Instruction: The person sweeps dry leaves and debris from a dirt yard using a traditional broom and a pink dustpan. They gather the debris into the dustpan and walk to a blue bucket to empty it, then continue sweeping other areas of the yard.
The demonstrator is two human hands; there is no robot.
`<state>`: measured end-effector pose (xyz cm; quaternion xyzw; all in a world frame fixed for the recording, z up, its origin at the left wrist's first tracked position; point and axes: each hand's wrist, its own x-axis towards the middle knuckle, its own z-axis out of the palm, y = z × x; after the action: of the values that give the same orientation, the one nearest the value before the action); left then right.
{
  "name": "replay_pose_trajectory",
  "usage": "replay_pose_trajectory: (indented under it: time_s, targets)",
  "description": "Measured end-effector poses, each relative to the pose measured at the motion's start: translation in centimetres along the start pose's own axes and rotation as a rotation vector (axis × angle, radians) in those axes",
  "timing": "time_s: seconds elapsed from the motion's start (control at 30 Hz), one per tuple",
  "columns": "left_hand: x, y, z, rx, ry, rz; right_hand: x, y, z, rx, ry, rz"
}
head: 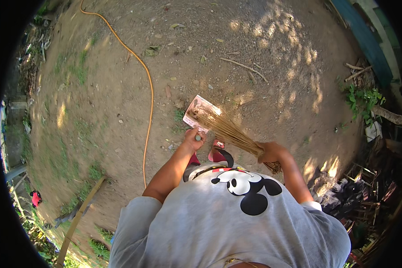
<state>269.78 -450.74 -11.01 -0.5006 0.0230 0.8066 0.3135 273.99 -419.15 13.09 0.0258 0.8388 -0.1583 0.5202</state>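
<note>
My left hand is closed round the greenish handle of a pink dustpan, which lies low over the dirt ahead of my feet. A bundled stick broom is gripped near its bound end by my right hand. Its long thin bristles slant up and to the left, and their tips rest over the dustpan. Some dark debris shows in the pan beside the tips. A slipper on one foot is visible just below the bristles.
An orange hose winds along the ground on the left. Beyond the pan lie a thin stick and scattered leaves. A wooden plank is at lower left. Dark rubbish is heaped at right, below a leafy plant.
</note>
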Motion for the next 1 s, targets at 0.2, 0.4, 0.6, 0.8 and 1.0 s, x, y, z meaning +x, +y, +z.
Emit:
replay_pose_trajectory:
  time_s: [0.2, 0.4, 0.6, 0.8, 1.0]
  targets:
    - [-3.2, 1.4, -1.6, 0.129, -0.073, -0.055, -3.8, 0.5, -1.6, 0.078, 0.011, -0.041]
    - [-14.1, 3.9, -3.0, 0.011, -0.159, -0.175, 0.5, -0.2, -4.5, 0.310, 0.225, -0.127]
    - [-25.2, 8.8, -4.8, 0.128, -0.177, -0.111, 4.9, -6.4, -5.9, 0.394, 0.306, -0.099]
    - [-31.5, 18.2, -6.2, 0.249, -0.033, -0.042, 10.1, -15.9, -3.7, 0.517, 0.431, -0.190]
    - [-33.2, 28.6, -6.2, 0.451, 0.021, -0.037, 16.1, -22.7, -4.5, 0.761, 0.354, -0.173]
